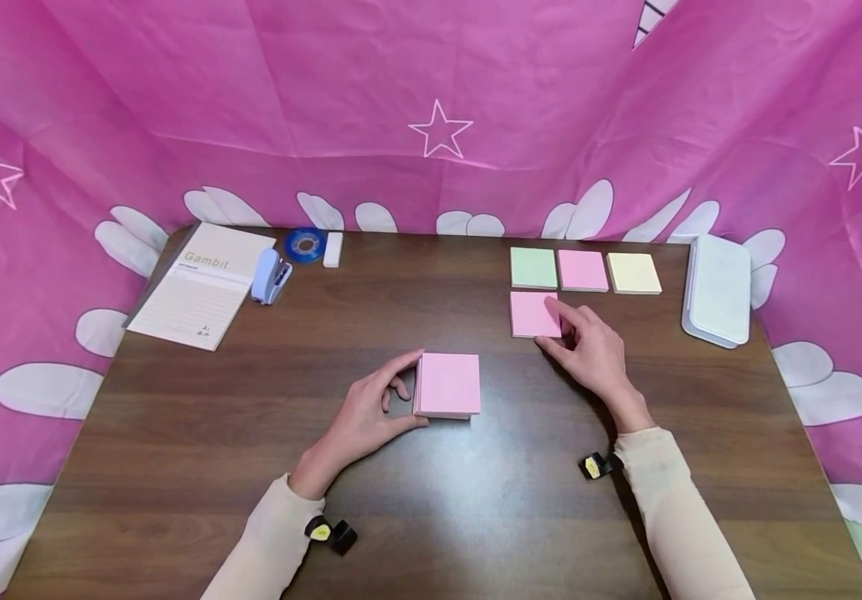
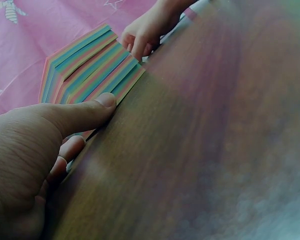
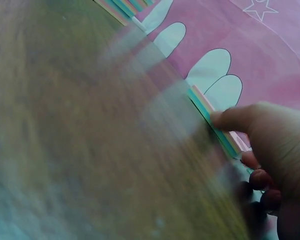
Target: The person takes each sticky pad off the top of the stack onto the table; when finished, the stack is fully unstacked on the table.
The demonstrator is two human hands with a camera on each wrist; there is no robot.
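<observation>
A tall stack of sticky note pads (image 1: 449,383), pink on top, stands at the middle of the table. My left hand (image 1: 367,408) holds it at its left side, thumb at the near corner and forefinger at the far corner. In the left wrist view the stack's sides (image 2: 90,70) show layers of pink, yellow, green and blue, with the thumb against them. Farther right, my right hand (image 1: 588,346) pinches a single pink sticky note pad (image 1: 532,315) at its right side. That pad shows striped edges (image 3: 210,117) in the right wrist view.
Behind the single pad lie a green pad (image 1: 533,268), another pink pad (image 1: 582,271) and a yellow pad (image 1: 633,273) in a row. A white case (image 1: 718,289) stands far right. At back left are a notebook (image 1: 202,287), a blue stapler (image 1: 270,276), blue tape (image 1: 293,243) and a white block (image 1: 333,249).
</observation>
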